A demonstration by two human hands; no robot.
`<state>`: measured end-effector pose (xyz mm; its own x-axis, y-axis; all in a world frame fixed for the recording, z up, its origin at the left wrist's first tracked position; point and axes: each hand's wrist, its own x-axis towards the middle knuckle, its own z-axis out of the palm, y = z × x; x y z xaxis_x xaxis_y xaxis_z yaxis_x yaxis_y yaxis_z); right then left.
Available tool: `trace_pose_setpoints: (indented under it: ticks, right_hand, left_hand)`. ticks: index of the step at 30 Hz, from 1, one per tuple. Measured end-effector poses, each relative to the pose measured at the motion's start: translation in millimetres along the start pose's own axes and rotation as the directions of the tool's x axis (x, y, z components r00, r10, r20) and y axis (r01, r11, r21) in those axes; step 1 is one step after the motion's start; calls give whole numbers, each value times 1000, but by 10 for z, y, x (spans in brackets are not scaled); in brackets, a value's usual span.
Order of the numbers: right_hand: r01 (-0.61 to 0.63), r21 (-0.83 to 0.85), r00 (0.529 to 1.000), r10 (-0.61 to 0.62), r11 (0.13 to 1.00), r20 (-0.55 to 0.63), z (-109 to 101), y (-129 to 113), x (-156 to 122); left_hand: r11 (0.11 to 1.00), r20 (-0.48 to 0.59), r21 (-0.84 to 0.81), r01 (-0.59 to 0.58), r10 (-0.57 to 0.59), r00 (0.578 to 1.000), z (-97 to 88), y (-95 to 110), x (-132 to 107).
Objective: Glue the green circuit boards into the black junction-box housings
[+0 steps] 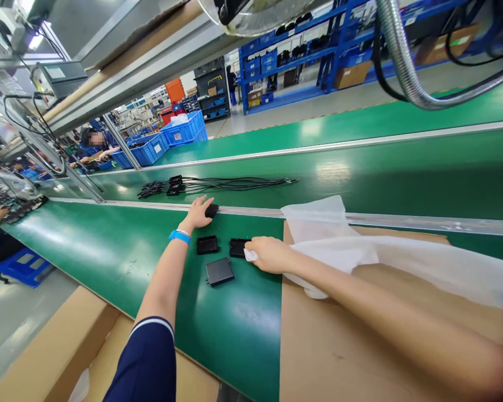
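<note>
My left hand [198,214] reaches to the metal strip along the workbench. A small black plastic case [212,210] sits between its thumb and fingers. My right hand [270,254] is closed on a small white crumpled piece [250,255], cloth or paper. That piece touches the right end of an open black plastic housing [237,247], partly hidden by the fingers. Another open black housing [207,244] lies to the left, hollow side up. Nearer to me is a flat dark cover [219,272] with small tabs at its edges.
Bundled black cables [230,183] lie on the green belt beyond the strip. White foam sheet [318,218] rests over cardboard [318,346] at the right. An open carton [67,340] stands below left. Blue crates [184,129] and a person are farther back; a metal hose [398,50] hangs above.
</note>
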<state>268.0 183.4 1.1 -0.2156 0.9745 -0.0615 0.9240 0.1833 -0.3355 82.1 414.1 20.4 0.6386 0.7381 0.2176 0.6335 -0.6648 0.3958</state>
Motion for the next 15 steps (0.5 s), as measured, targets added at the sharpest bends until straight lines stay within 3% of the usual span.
trace_pose_setpoints:
  ticks: [2,4,7,10,13,15]
  right_hand:
    - [-3,12,1000,3,1000,-1,-91,-1,-130]
    - [-11,32,999,12,999,-37,-240,8,-302]
    - [9,125,974,19,992,-225,-516,16,-599]
    - [138,235,899,-22,962,-437,-748,-37,-865]
    - [244,311,861,-58,918,-505,-897,-204,-1048]
    - [274,423,861,-24,864,-508,-942,-382,-1122]
  left_hand:
    - [1000,36,-18,4,-3,999,45,-40,130]
    - [999,40,-33,22,-21,999,44,-77,91]
    - [995,33,-64,83,-81,996,-49,-124,-167]
    - [985,17,-94,144,-143,990,-220,-87,-467]
    - [979,-66,-153,135,-146,987,-368,149,-733]
    - [971,-131,-219,92,-123,984,-361,472,-957]
